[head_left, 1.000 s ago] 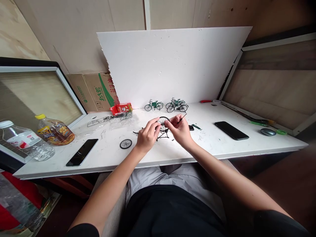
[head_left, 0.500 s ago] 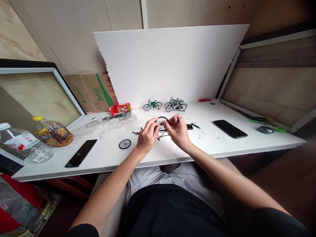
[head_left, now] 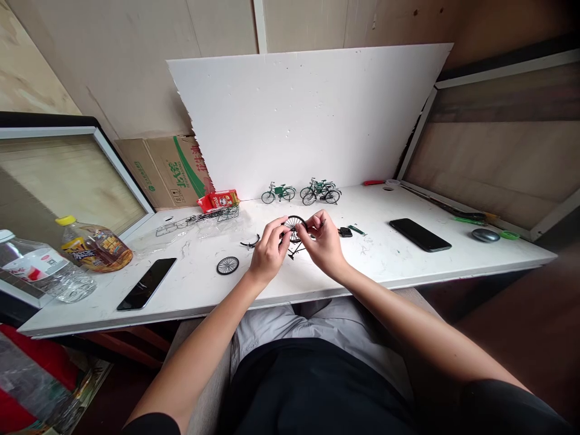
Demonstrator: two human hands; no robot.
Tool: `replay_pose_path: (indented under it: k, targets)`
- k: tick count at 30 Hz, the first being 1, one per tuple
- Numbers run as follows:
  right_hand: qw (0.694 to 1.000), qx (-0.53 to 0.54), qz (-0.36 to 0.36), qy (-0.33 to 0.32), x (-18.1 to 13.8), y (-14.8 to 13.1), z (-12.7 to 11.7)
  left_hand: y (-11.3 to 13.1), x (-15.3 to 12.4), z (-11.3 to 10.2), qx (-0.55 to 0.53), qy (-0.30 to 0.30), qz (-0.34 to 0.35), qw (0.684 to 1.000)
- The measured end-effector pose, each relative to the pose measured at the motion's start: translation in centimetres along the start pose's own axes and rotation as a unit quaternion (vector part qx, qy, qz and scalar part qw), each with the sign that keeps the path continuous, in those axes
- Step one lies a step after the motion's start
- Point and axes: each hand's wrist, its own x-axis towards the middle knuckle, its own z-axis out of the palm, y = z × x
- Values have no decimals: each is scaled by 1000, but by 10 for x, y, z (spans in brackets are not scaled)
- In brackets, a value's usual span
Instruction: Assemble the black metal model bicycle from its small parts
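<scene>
A small black spoked wheel (head_left: 295, 221) is held upright over the table between my two hands. My left hand (head_left: 268, 251) pinches its left side with thumb and fingertips. My right hand (head_left: 325, 244) is closed at its right side, the thumb near the hub. Just below the wheel shows a thin black model bicycle frame (head_left: 298, 249), partly hidden by my fingers; I cannot tell whether the two are joined. A second black wheel (head_left: 227, 266) lies flat left of my left hand. Between them is a small black curved part (head_left: 250, 243), perhaps handlebars.
Model bicycles, one green (head_left: 278, 193) and others (head_left: 321, 191) close together, stand at the back. Right of my hands lie a small black piece (head_left: 345, 232) and a phone (head_left: 420, 234). Another phone (head_left: 147, 284) and bottles (head_left: 96, 244) are left; black sprue parts (head_left: 199, 219) lie behind.
The view has shifted slightly. Both hands stay closed at the wheel, with only a small change in the right hand's fingers.
</scene>
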Motion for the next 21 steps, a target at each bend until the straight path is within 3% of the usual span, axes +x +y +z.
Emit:
replay_pose_path:
  k: [15, 21]
  targets:
    - [999, 31, -8, -30, 3, 11, -2, -3, 2, -1, -50, -6, -29, 998]
    - [996, 73, -12, -43, 7, 8, -5, 6, 8, -5, -133, 14, -103, 986]
